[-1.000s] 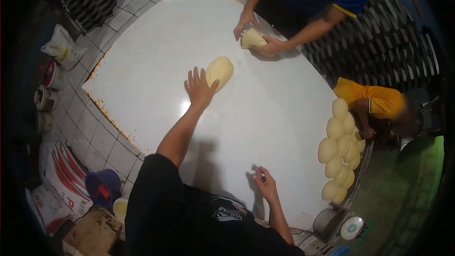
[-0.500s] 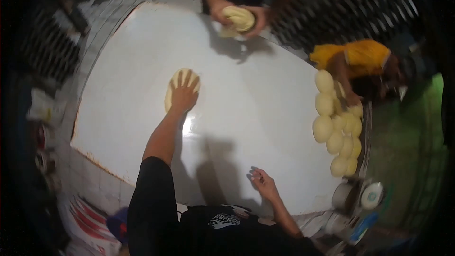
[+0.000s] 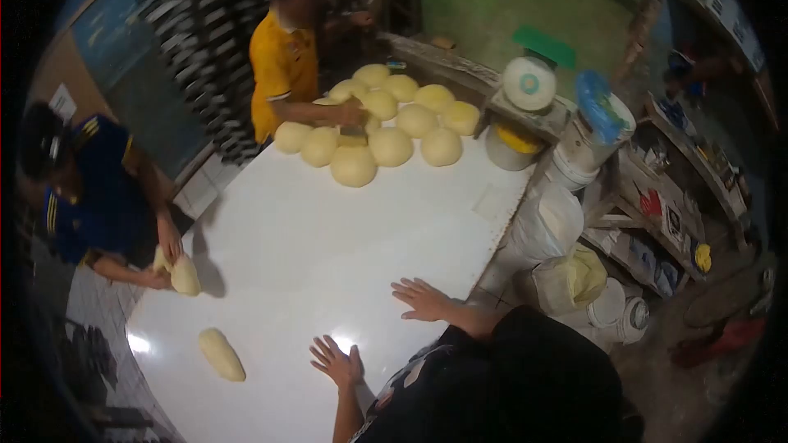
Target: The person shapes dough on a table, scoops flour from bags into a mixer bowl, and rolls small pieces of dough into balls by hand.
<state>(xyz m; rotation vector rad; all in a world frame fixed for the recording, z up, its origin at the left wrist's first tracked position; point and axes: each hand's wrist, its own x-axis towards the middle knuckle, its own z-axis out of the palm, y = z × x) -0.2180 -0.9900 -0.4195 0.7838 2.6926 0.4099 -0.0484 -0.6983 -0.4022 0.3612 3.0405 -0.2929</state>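
L hand (image 3: 336, 363) spread, fingers apart; dough log (image 3: 222, 354) at its 9 o'clock, well apart, on white tbl (image 3: 312, 234). R hand (image 3: 424, 300) also spread, at L hand's 2 o'clock. Dough balls (image 3: 380, 105) clustered approx 12 o'clock.

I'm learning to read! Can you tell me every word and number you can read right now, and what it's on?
No text can be read clearly.
Scale dial: marks too blurred.
White paper, far left: too small.
Black shirt: print too blurred.
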